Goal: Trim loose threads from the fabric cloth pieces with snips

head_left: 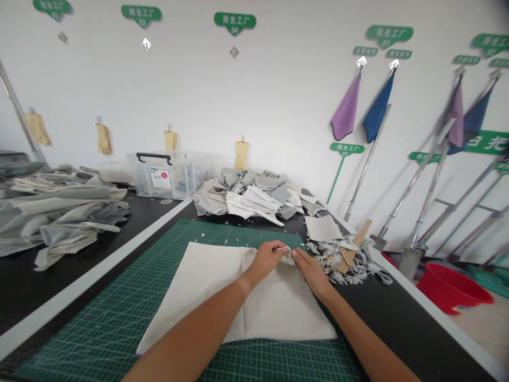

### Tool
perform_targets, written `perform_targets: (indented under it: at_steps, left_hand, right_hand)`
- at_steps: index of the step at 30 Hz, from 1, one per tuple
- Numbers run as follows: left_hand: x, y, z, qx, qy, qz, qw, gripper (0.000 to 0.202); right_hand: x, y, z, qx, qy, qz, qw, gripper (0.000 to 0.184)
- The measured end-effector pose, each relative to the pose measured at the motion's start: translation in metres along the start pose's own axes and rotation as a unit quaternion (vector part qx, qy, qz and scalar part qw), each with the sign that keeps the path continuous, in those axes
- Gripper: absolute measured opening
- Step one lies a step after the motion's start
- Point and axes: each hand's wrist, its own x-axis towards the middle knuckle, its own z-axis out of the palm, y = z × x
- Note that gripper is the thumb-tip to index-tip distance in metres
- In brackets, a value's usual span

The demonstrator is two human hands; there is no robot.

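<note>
I am pinching the top edge of a cream cloth (238, 302) with my left hand (264, 261), fingers closed together; my right hand (310, 273) is touching it, fingers together. The cloth is lying on a green cutting mat (115, 313), below a green sign (235, 22) reading "阳光工厂 04".

Green signs (235, 22) and metal poles (417, 180) line the white wall (278, 95) above a red bucket (451, 286).
</note>
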Motion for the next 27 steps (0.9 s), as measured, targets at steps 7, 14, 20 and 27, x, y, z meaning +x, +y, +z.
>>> perform_targets:
  at_steps: [7, 14, 20, 27]
  left_hand:
    - [0.0026, -0.0055, 0.0, -0.015, -0.004, 0.002, 1.0, 0.022]
    - [0.0033, -0.0089, 0.0001, -0.024, -0.011, -0.002, 1.0, 0.024]
    - [0.004, -0.0105, 0.0006, -0.034, -0.013, -0.001, 0.999, 0.027]
    - [0.0036, -0.0104, -0.0009, -0.046, -0.012, -0.006, 0.999, 0.026]
  right_hand:
    - [-0.0002, 0.0041, 0.0003, -0.032, -0.02, 0.009, 0.999, 0.041]
    - [-0.0033, -0.0026, 0.0003, -0.046, -0.024, -0.006, 0.999, 0.038]
    - [-0.004, -0.005, 0.0021, -0.042, -0.015, -0.019, 0.999, 0.038]
    - [-0.0037, -0.0018, 0.0043, -0.046, -0.014, -0.017, 0.999, 0.039]
